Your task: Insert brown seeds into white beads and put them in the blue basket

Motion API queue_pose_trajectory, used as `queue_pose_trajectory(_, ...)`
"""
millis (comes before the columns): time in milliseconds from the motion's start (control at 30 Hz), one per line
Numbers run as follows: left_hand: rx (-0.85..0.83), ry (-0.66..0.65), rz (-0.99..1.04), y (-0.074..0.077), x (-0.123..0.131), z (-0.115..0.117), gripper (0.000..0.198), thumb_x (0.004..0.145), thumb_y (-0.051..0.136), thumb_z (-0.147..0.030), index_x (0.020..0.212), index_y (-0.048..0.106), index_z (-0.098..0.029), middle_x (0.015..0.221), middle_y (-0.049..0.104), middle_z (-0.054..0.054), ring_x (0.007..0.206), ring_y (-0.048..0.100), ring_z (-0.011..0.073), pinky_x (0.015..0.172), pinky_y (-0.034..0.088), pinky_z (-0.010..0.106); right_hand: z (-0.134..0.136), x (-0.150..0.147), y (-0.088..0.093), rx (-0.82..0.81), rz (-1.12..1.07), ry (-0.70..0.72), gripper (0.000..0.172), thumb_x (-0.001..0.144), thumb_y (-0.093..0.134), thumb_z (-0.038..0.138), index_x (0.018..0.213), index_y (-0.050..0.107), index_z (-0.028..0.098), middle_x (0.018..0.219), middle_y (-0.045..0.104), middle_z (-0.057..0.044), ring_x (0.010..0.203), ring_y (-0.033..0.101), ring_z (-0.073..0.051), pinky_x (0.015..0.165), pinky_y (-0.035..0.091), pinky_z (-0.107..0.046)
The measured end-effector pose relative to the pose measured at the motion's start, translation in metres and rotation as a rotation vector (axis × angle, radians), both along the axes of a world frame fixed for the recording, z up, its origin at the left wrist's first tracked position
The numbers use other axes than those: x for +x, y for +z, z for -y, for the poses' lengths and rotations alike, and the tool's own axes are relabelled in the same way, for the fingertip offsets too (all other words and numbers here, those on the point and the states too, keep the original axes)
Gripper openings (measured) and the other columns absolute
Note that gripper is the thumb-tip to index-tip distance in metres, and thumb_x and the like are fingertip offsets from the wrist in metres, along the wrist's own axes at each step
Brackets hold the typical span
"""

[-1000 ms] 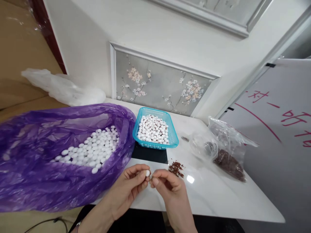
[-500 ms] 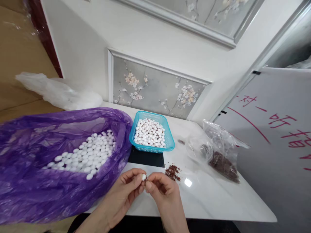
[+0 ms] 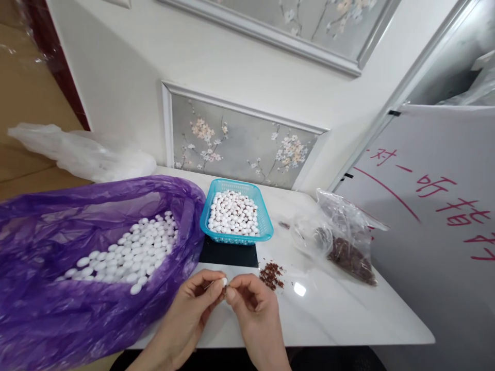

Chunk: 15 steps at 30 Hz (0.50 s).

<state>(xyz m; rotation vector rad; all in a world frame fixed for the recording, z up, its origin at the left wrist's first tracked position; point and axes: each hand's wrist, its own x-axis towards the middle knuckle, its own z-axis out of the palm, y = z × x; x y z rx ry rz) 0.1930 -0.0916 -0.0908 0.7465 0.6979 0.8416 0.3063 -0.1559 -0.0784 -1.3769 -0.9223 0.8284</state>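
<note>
My left hand [image 3: 193,309] pinches one small white bead [image 3: 224,282] between thumb and fingertips, low in the middle of the view. My right hand [image 3: 253,309] is pressed against it, its thumb and forefinger closed at the bead; what they hold is too small to make out. A purple plastic bag [image 3: 46,304] full of white beads [image 3: 127,252] lies open to the left. A blue basket [image 3: 265,229] of white beads stands behind the hands on a black slab [image 3: 228,255]. A small heap of reddish-brown bits [image 3: 270,273] lies just right of the hands.
A clear plastic bag [image 3: 340,242] with dark brown material lies on the white table [image 3: 348,314] at the right. A white board with red writing [image 3: 433,206] leans at the far right. A crumpled clear bag [image 3: 85,152] sits at the back left by the wall.
The view has tilted and shifted, so everything sits a little lower and to the left. Both hands stay together at the bead, fingers barely moving.
</note>
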Motion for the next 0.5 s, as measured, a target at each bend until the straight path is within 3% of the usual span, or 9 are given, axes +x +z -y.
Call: queue_pose_trajectory(500,-0.062,0.039,0.018,0.0047,-0.0014,0.0012,0.018,0.058,0.086,-0.025,0.069,0.075,-0.017,0.072,0.069,-0.001,0.069,0.059,0.0086,0.070,0.050,0.015,-0.0035,-0.0006,0.0044,0.023,-0.003,0.021,0.013,0.078,0.065,0.031,0.074,0.063,0.018,0.067,0.060,0.001,0.062,0.049,-0.013,0.059,0.038,-0.024)
